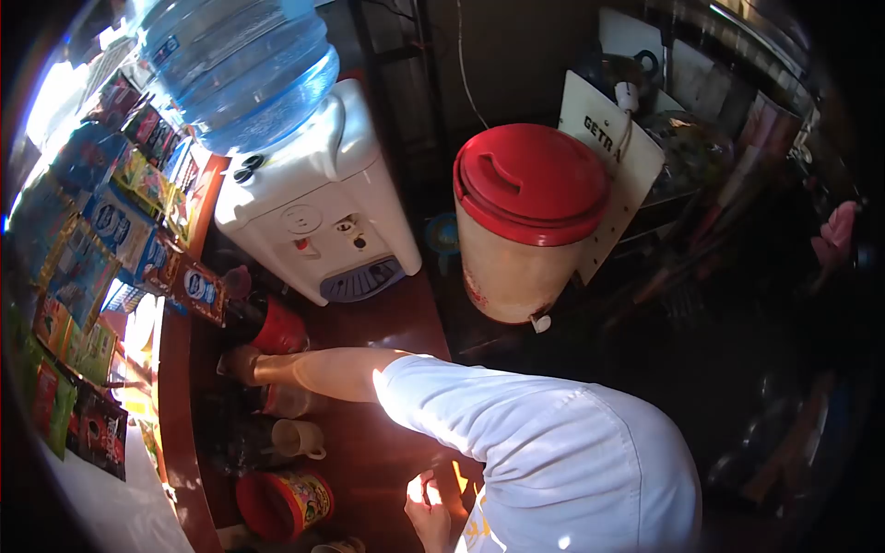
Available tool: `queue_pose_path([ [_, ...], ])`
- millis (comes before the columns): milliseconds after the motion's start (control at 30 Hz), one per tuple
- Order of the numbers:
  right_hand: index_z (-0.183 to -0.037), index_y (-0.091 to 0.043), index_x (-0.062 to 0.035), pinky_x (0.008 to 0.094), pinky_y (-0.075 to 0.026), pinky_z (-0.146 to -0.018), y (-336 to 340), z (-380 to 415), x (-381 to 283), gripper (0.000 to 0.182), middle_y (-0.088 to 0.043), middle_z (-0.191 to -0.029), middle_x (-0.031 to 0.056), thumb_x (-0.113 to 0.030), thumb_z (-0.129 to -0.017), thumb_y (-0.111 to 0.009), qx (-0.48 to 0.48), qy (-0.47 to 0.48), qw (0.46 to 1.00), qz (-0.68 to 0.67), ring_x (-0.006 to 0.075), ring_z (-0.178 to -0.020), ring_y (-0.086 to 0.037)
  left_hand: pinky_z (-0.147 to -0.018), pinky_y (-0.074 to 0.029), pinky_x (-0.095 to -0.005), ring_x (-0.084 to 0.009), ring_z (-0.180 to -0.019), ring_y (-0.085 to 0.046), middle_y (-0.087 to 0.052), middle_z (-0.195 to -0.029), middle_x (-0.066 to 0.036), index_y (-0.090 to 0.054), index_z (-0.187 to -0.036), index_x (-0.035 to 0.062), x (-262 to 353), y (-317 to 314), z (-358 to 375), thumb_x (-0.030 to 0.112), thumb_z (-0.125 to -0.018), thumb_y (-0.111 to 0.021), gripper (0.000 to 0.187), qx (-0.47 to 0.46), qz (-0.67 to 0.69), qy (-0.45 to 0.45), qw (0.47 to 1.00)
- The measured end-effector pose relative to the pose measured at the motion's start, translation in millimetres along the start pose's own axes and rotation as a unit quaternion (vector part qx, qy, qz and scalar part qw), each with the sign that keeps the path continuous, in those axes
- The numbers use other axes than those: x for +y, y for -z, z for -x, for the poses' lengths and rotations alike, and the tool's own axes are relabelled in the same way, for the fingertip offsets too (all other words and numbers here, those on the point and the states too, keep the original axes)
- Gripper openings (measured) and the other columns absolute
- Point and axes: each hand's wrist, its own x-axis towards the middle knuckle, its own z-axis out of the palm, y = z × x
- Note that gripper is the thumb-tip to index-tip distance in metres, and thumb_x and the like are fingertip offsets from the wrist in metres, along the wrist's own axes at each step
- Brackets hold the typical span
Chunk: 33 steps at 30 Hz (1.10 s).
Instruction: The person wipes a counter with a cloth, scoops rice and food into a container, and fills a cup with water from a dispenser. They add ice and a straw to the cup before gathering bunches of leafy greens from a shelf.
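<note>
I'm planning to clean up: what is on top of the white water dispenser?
A large blue water bottle stands on the white water dispenser, with small dark objects near its base. What lies directly under the bottle is hidden.

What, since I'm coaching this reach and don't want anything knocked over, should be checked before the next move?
1. Right hand plainly visible: not ok; it is in shadow at the end of the outstretched arm.
2. Its grip, and any contact with the red container: cannot tell.
3. Left hand apart from the right: ok, it is low in the view.
4. Mug clear of both hands: ok, gaps show.
5. Blue water bottle seated on the dispenser: ok.
6. Red lid on the large cooler: ok.
</note>
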Motion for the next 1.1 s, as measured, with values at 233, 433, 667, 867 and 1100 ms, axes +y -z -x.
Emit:
queue_pose_path([
  [233, -0.073, -0.065, -0.0153, 0.0383, -0.049, -0.051, 42.4, 14.1, -5.5, 0.008, -0.064, -0.074, 0.0075, -0.01, -0.066, -0.063, -0.004, -0.003, 1.0, 0.018, 0.027, -0.063, -0.063, -0.074, -0.045, -0.024, -0.0139, -0.081, -0.057, -0.062, -0.092, -0.011, -0.057, -0.111, -0.0067, 37.3, -5.8, -34.5, 0.006, -0.09, -0.052, 0.025, -0.084, -0.08, -0.126, 0.985],
  [433, -0.073, -0.066, -0.0151, 0.038, -0.049, -0.051, 56.8, 20.1, 18.7, 0.007, -0.065, -0.073, 0.0075, -0.011, -0.068, -0.062, 0.024, -0.011, 1.0, 0.012, 0.0266, -0.063, -0.064, -0.075, -0.046, -0.0245, -0.015, -0.082, -0.057, -0.063, -0.092, -0.012, -0.057, -0.111, -0.0069, 45.5, -7.1, -54.0, 0.006, -0.089, -0.052, 0.026, -0.119, -0.105, -0.172, 0.972],
  [667, -0.073, -0.067, -0.0149, 0.0377, -0.049, -0.051, 55.1, 27.2, 22.2, 0.007, -0.065, -0.072, 0.0075, -0.013, -0.07, -0.062, 0.036, -0.018, 0.999, 0.025, 0.026, -0.063, -0.064, -0.075, -0.046, -0.0251, -0.0162, -0.083, -0.057, -0.063, -0.093, -0.013, -0.056, -0.112, -0.0072, 45.3, 2.0, -61.0, 0.005, -0.089, -0.052, 0.027, -0.133, -0.105, -0.19, 0.967],
  [867, -0.073, -0.068, -0.0147, 0.0374, -0.049, -0.051, 47.3, 37.5, 15.2, 0.008, -0.066, -0.071, 0.0075, -0.014, -0.072, -0.061, 0.037, -0.01, 0.999, 0.036, 0.0255, -0.063, -0.065, -0.075, -0.046, -0.0255, -0.0173, -0.085, -0.058, -0.063, -0.093, -0.013, -0.056, -0.113, -0.0075, 32.7, 17.1, -68.5, 0.005, -0.088, -0.052, 0.028, -0.117, -0.086, -0.201, 0.969],
  [1100, -0.073, -0.07, -0.0145, 0.0371, -0.049, -0.05, 15.8, 72.9, -2.4, 0.01, -0.067, -0.071, 0.0076, -0.015, -0.074, -0.06, -0.015, 0.054, 0.99, 0.133, 0.0249, -0.063, -0.065, -0.085, -0.048, -0.0325, -0.0296, -0.096, -0.062, -0.063, -0.102, -0.019, -0.054, -0.111, -0.0084, 85.0, 21.5, -37.7, -0.004, -0.083, -0.048, 0.029, -0.058, -0.005, -0.138, 0.989],
])
